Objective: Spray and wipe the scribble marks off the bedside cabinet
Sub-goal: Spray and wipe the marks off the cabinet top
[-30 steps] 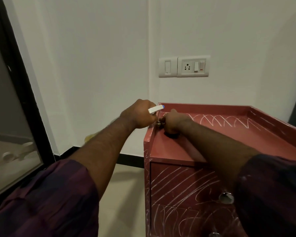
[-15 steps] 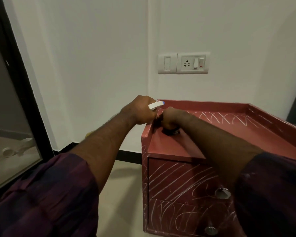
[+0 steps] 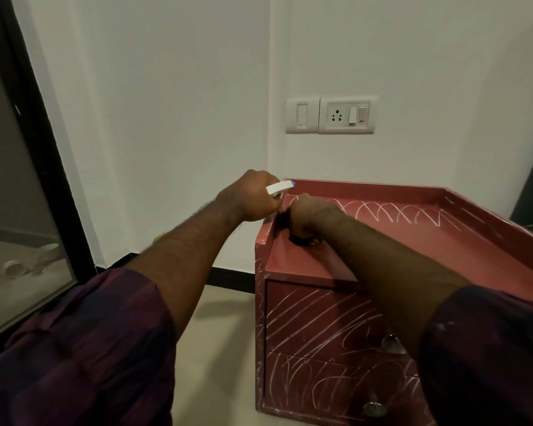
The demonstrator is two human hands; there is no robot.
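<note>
A red bedside cabinet with a raised rim stands in the room corner. White scribble marks run along the back of its top and across both drawer fronts. My left hand grips a spray bottle just outside the cabinet's far left corner. Only the bottle's white nozzle with a blue tip shows, pointing over the rim. My right hand grips a dark cloth and presses it on the top near that corner.
A white switch and socket plate sits on the wall above the cabinet. A black-framed glass door stands at the left. Two metal knobs stick out of the drawers. Beige floor tile lies left of the cabinet.
Both hands stay at the cabinet's far left corner, the right one with the cloth shifting only slightly. The view has drawn back a little, showing more of the lower drawer.
</note>
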